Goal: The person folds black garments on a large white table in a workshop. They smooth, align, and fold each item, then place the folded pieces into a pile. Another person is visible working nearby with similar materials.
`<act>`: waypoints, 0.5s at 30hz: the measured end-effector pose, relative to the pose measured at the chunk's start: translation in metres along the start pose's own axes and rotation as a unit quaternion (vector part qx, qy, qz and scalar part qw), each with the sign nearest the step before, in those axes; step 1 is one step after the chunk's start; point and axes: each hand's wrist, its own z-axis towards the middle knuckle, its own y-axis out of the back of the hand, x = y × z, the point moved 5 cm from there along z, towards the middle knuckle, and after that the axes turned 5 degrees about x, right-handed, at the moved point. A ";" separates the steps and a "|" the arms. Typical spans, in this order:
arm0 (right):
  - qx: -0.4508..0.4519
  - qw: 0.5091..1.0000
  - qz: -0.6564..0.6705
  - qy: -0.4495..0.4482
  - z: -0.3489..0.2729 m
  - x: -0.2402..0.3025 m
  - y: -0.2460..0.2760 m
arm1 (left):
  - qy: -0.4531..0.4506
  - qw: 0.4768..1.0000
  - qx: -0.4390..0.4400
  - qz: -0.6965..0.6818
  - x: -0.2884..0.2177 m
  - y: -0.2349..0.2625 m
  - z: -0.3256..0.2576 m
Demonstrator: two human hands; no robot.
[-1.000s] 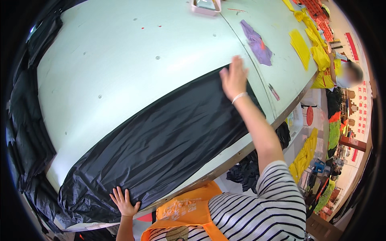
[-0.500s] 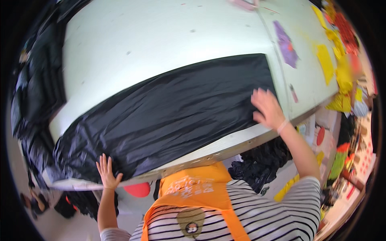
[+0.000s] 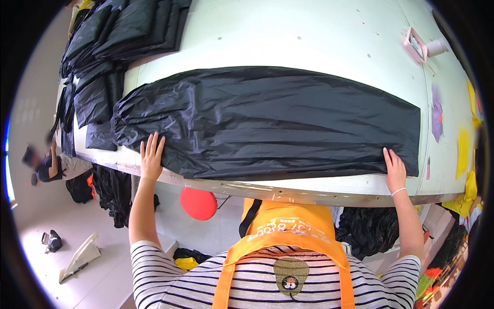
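Observation:
A long piece of shiny black fabric (image 3: 288,123) lies spread across the pale worktable (image 3: 267,41). Its left end is gathered and wrinkled, while the right end is cut straight. My left hand (image 3: 151,159) rests on the near edge by the gathered end, fingers stretched out and touching the cloth. Near the front right corner, my right hand (image 3: 395,170) lies with extended fingers on the fabric. Neither hand grips anything.
Folded black fabric (image 3: 128,31) is stacked at the far left. On the right lie a purple scrap (image 3: 437,113), yellow pieces (image 3: 462,149) and a pink-framed object (image 3: 414,45). Below the table edge are a red round stool seat (image 3: 198,203) and black cloth (image 3: 368,229). Another person (image 3: 49,166) is at left.
My view has turned, so the fabric now lies more level across it. My right hand, blurred near the right edge before, now rests by the near corner. My left hand stays near the gathered end.

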 end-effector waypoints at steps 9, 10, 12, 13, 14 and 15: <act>0.206 0.974 0.079 -0.059 -0.015 -0.013 0.012 | -0.008 0.955 0.256 -0.151 0.032 0.007 -0.039; 0.232 0.963 0.120 -0.061 -0.016 -0.031 -0.005 | -0.019 0.958 0.248 -0.142 0.034 0.007 -0.035; 0.278 0.941 0.148 -0.122 0.003 -0.058 -0.020 | 0.013 0.946 0.256 -0.198 0.053 -0.001 -0.021; 0.302 0.932 0.129 -0.155 0.020 -0.069 -0.024 | -0.086 0.945 0.297 -0.105 0.057 -0.011 -0.012; 0.299 0.926 0.151 -0.176 0.040 -0.060 -0.008 | -0.087 0.941 0.308 -0.109 0.071 -0.036 -0.005; 0.297 0.918 0.171 -0.199 0.057 -0.051 0.007 | -0.091 0.937 0.318 -0.114 0.084 -0.058 0.003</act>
